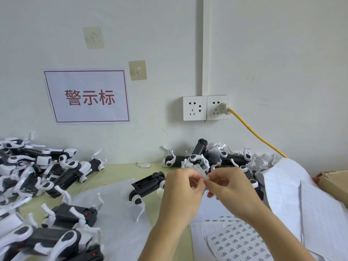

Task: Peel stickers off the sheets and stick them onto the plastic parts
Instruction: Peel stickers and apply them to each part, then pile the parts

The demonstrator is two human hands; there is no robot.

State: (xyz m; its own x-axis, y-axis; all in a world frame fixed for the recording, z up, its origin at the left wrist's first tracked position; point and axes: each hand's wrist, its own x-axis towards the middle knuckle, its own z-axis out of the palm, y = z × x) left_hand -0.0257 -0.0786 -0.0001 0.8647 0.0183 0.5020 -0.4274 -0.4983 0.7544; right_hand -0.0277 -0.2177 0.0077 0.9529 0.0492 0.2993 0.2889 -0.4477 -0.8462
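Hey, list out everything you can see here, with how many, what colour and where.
plastic parts: many, black and white, piled left, front left and along the wall, one ahead of the hands
sticker sheet: one printed, white, front right
blank sheets: several, white, right
small sticker strip: one, white, between both hands
sign: one, white with red text, on the wall
wall sockets: two, white, one holding a plug
cable: one, yellow
adhesive hooks: two, clear
cardboard box: one, brown, far right
left hand: pinches the strip
right hand: pinches the strip
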